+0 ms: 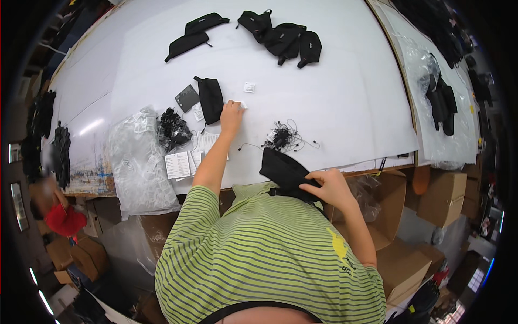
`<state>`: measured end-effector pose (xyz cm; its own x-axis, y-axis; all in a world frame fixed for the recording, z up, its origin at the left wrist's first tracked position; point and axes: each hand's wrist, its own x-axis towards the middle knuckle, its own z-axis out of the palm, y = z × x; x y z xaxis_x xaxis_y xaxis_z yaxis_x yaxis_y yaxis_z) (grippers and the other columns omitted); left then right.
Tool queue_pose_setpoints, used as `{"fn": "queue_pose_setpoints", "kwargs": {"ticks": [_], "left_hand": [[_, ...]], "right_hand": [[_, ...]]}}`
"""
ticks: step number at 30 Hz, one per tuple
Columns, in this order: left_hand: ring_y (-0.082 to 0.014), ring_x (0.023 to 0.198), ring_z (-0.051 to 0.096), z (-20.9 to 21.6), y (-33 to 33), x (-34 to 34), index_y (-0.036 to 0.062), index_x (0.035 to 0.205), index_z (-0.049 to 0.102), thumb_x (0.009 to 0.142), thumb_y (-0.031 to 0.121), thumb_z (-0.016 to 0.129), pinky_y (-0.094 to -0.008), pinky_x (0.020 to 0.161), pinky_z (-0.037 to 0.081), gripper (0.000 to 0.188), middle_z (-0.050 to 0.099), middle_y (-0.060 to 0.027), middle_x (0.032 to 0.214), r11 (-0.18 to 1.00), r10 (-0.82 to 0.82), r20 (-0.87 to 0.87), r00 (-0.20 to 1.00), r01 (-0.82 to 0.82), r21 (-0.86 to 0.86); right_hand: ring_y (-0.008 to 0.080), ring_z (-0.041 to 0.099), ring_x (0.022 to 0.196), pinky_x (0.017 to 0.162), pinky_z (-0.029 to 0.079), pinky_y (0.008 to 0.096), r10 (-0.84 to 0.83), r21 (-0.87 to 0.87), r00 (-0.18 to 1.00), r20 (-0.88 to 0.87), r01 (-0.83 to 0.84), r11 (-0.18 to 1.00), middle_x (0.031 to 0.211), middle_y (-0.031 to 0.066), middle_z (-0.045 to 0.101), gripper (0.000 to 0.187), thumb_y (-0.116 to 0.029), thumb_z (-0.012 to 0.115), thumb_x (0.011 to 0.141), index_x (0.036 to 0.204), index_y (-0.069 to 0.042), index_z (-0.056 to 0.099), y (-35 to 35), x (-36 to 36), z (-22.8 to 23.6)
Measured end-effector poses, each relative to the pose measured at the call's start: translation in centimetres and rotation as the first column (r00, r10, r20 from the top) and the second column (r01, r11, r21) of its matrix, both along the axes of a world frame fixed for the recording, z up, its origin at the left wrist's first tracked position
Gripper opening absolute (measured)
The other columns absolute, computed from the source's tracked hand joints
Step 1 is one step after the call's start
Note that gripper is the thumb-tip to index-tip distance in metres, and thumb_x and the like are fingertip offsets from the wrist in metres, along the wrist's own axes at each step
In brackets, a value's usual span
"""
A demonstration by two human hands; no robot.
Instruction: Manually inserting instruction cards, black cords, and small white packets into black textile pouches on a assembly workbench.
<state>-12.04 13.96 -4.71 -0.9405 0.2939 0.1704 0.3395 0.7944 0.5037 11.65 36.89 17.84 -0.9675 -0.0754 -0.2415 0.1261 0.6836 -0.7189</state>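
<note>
My right hand (330,188) grips the edge of a black fabric pouch (287,169), thumb and fingers closed on it at the table's front edge, against my shirt. My left hand (232,115) reaches out over the table, its fingers closed on a small white packet (243,106) that pokes out past the fingertips. Just left of that hand lies another black pouch (210,99). A second small white packet (249,87) rests a little farther off. Between my arms, beyond the held pouch, sits a tangle of black strings (281,136).
Several black pouches (286,39) lie at the far side. Left of my arm are a dark card (186,98), printed white sheets (179,165), a bundle of black strings (174,129) and a large clear bag (140,162). Cardboard boxes (442,200) stand under the table; a person in red (65,218) is far left.
</note>
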Motion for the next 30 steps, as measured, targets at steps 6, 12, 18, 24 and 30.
{"fn": "queue_pose_setpoints", "kwargs": {"ticks": [6,12,18,24,30], "left_hand": [[-0.0235,0.073,0.062,10.7,4.2,2.2,0.0046,0.081,0.065,0.078,0.010,0.063,-0.0303,0.066,0.048,0.006,0.065,-0.0084,0.081,0.759,-0.053,0.146,0.988,-0.055,0.649],[-0.0231,0.106,0.051,21.7,4.0,7.5,0.0053,0.088,0.063,0.075,0.017,0.069,-0.0379,0.091,0.038,0.019,0.056,-0.0075,0.111,0.792,-0.520,-0.303,0.799,0.583,0.178],[-0.0232,0.116,0.044,17.5,1.1,9.2,0.0073,0.132,0.034,0.077,0.032,0.070,-0.0372,0.100,0.031,0.070,0.038,-0.0136,0.134,0.234,-0.344,0.333,0.878,-0.264,0.936],[-0.0176,0.093,0.059,18.9,3.3,10.7,-0.0005,0.110,0.052,0.084,0.019,0.064,-0.0297,0.081,0.048,0.035,0.060,-0.0083,0.105,-0.145,-0.399,0.579,0.711,-0.673,0.725],[-0.0165,0.082,0.062,20.6,2.4,10.8,-0.0028,0.102,0.057,0.079,0.018,0.069,-0.0276,0.073,0.050,0.034,0.063,-0.0098,0.094,0.047,-0.418,0.585,0.695,-0.626,0.778]], "right_hand": [[0.0290,0.055,0.051,0.050,0.044,0.0346,0.063,0.286,0.949,-0.309,0.030,0.958,0.056,0.0100,0.058,0.016,-0.022,0.072,0.069,0.073,-0.008,0.066,1.0,-1.7,-0.5],[0.0232,0.054,0.048,0.049,0.042,0.0332,0.230,0.368,0.853,-0.468,-0.048,0.929,0.054,0.0055,0.057,0.014,-0.021,0.073,0.068,0.072,-0.010,0.065,0.4,-5.0,0.5],[0.0219,0.050,0.044,0.046,0.039,0.0307,0.048,0.130,0.765,-0.642,0.046,0.991,0.051,0.0047,0.055,0.014,-0.021,0.073,0.069,0.075,-0.010,0.066,-2.2,-6.9,1.4],[0.0107,0.043,0.040,0.043,0.033,0.0253,-0.278,-0.190,0.859,-0.430,0.214,0.958,0.047,0.0024,0.049,0.015,-0.020,0.066,0.081,0.081,-0.005,0.066,-5.7,-6.6,0.8],[0.0069,0.050,0.068,0.063,0.040,0.0195,-0.313,-0.615,0.914,-0.259,0.093,0.783,0.076,0.0054,0.058,0.028,-0.022,0.047,0.094,0.102,0.001,0.060,-3.5,-7.3,-4.3]]}}
